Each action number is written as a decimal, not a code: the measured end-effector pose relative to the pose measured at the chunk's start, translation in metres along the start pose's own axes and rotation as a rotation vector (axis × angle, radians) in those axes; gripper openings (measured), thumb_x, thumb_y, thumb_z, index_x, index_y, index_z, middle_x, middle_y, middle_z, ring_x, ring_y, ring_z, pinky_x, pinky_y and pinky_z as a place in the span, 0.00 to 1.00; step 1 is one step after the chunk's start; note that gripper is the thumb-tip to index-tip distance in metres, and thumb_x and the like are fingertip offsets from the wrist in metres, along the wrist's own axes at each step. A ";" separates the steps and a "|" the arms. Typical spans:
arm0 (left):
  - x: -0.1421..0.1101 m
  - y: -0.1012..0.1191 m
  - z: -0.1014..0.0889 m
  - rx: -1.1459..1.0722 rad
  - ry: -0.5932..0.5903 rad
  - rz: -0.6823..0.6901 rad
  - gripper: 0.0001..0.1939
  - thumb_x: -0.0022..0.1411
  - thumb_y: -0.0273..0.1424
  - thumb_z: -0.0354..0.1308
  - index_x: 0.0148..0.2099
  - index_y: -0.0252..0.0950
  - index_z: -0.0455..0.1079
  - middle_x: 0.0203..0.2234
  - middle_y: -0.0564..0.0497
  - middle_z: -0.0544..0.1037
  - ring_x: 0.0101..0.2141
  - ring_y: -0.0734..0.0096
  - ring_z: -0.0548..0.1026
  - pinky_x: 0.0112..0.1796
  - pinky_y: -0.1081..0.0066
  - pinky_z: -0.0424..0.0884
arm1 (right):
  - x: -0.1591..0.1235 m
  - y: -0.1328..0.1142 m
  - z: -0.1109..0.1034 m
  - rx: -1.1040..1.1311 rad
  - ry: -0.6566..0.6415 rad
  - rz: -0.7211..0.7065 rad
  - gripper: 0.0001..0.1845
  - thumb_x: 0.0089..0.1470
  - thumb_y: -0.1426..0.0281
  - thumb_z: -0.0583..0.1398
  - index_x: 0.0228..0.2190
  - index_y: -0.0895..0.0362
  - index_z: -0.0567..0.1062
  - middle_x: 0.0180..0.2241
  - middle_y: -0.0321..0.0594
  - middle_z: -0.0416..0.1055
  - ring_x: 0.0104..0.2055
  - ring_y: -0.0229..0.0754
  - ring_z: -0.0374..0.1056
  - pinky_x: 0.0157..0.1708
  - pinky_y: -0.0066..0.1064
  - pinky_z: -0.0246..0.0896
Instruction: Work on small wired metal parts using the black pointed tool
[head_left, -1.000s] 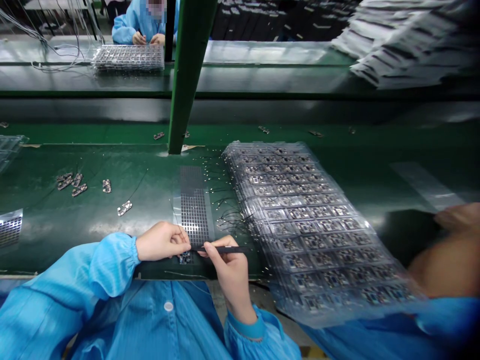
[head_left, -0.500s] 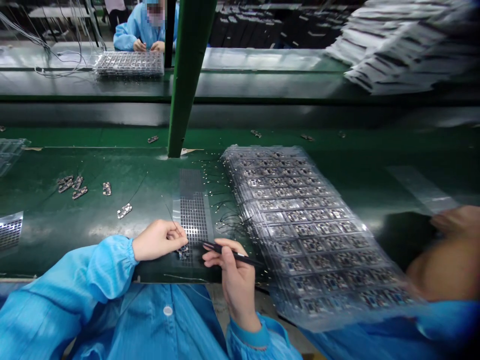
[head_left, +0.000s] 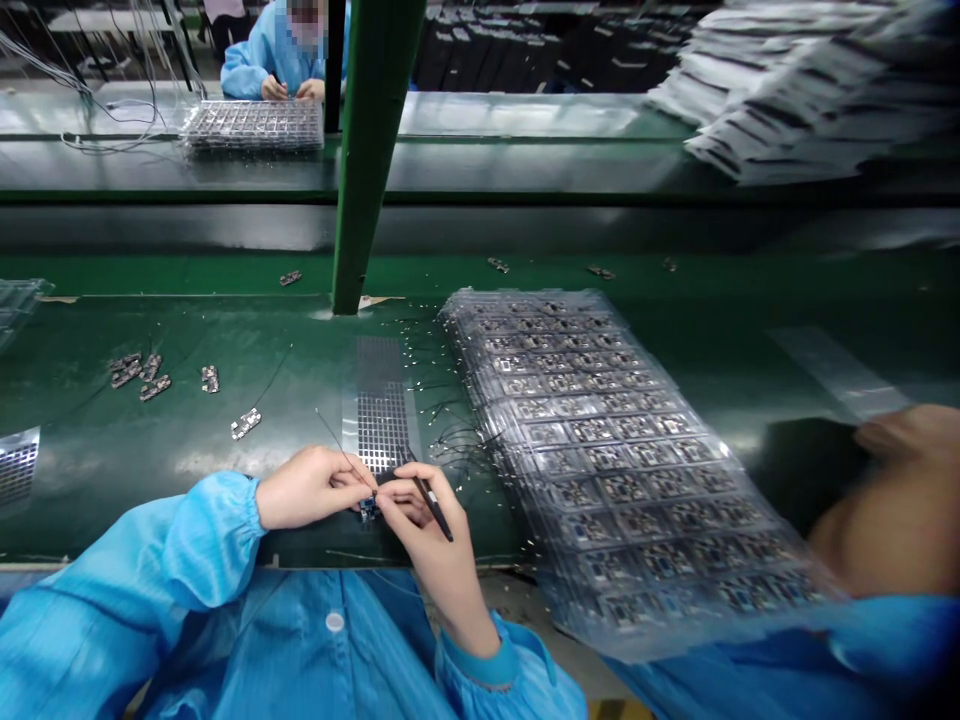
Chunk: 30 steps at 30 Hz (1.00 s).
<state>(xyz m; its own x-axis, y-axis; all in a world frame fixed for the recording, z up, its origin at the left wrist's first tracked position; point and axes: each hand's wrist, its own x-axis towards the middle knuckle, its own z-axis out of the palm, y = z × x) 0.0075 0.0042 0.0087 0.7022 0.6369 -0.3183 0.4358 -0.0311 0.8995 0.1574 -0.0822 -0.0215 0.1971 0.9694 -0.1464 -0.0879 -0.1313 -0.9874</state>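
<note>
My left hand (head_left: 317,488) pinches a small circuit board (head_left: 367,508) with a thin black wire rising from it. Fingers of my right hand (head_left: 435,525) meet the left fingertips at the board's edge. The same right hand keeps black tweezers (head_left: 433,507) tucked across its fingers, their rear end slanting towards me. Beneath and just beyond both hands lies a clear sheet of small dark square stickers (head_left: 381,415). Much of the board is covered by my fingers. Another circuit board with a wire (head_left: 246,424) lies to the left of the sheet.
A stack of clear trays (head_left: 622,450) filled with boards stands on the right, wires sticking out its left side. Several loose boards (head_left: 139,372) lie at left. A green post (head_left: 367,180) rises ahead. A co-worker's arm (head_left: 892,490) is at far right; another person (head_left: 277,60) sits opposite.
My right hand has moved left to the board, and the tweezers have swung round in its fingers. Boards on the far green strip have shifted left. The left hand stays at the board.
</note>
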 end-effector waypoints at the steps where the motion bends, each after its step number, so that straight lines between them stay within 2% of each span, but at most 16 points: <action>1: -0.001 0.000 0.000 0.044 0.001 0.010 0.07 0.58 0.30 0.54 0.37 0.34 0.72 0.23 0.54 0.78 0.28 0.73 0.76 0.30 0.78 0.68 | -0.001 0.000 0.001 -0.029 0.012 -0.014 0.12 0.51 0.69 0.62 0.37 0.53 0.66 0.29 0.35 0.72 0.31 0.39 0.71 0.32 0.29 0.67; 5: -0.002 -0.001 0.000 0.142 0.028 0.032 0.07 0.58 0.29 0.54 0.40 0.36 0.70 0.24 0.56 0.79 0.27 0.74 0.76 0.30 0.78 0.67 | -0.001 -0.001 0.005 -0.135 0.032 -0.070 0.11 0.52 0.71 0.60 0.38 0.53 0.65 0.30 0.35 0.71 0.31 0.38 0.70 0.31 0.28 0.66; 12: -0.001 -0.004 -0.001 0.054 0.021 0.010 0.09 0.58 0.29 0.54 0.43 0.35 0.64 0.23 0.55 0.79 0.26 0.74 0.76 0.29 0.78 0.66 | 0.004 -0.003 -0.004 0.032 -0.062 0.063 0.12 0.52 0.67 0.61 0.38 0.54 0.65 0.27 0.33 0.72 0.29 0.37 0.69 0.32 0.27 0.64; 17: 0.000 -0.004 0.000 0.048 0.017 0.008 0.10 0.57 0.29 0.55 0.43 0.35 0.65 0.23 0.55 0.79 0.27 0.73 0.76 0.30 0.77 0.67 | 0.003 -0.005 -0.002 0.071 -0.050 0.076 0.14 0.49 0.68 0.63 0.37 0.53 0.65 0.27 0.33 0.71 0.28 0.37 0.69 0.30 0.26 0.64; 24: -0.001 -0.004 -0.001 0.076 0.006 0.011 0.10 0.57 0.30 0.55 0.43 0.35 0.66 0.23 0.55 0.79 0.26 0.73 0.76 0.29 0.77 0.66 | 0.005 -0.007 -0.003 0.012 -0.065 0.067 0.13 0.49 0.66 0.63 0.36 0.54 0.67 0.26 0.33 0.71 0.28 0.37 0.68 0.29 0.27 0.64; 30: -0.002 -0.004 0.000 0.113 0.036 0.031 0.12 0.57 0.30 0.56 0.44 0.36 0.67 0.22 0.57 0.78 0.24 0.75 0.75 0.28 0.78 0.65 | 0.003 -0.006 0.000 -0.029 -0.062 0.023 0.12 0.50 0.70 0.60 0.37 0.54 0.65 0.28 0.33 0.70 0.27 0.36 0.68 0.28 0.26 0.65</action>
<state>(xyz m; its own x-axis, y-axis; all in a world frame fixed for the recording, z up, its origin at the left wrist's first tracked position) 0.0047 0.0029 0.0061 0.6966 0.6616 -0.2775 0.4761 -0.1369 0.8687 0.1588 -0.0789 -0.0163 0.1340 0.9769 -0.1663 -0.0632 -0.1590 -0.9852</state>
